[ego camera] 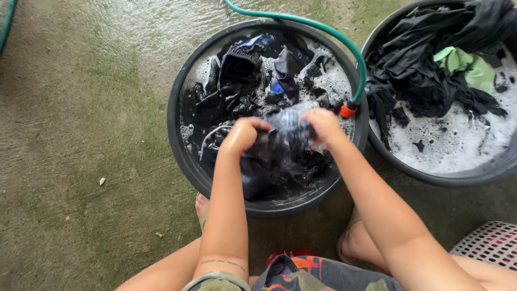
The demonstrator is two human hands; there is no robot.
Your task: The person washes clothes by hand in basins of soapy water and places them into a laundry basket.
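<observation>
Both forearms reach down from six o'clock. The left hand [245,133] is fisted around a dark, wet, bunched cloth garment [285,141]; the right hand [323,125] clenches the same garment at its three o'clock end. The garment's long axis runs nine to three between the fists, above the round black plastic basin [177,91] of suds. A green rubber hose [328,33] with an orange nozzle hangs over the rim at two o'clock. At three o'clock stands a second black tub [458,175] of dark laundry.
</observation>
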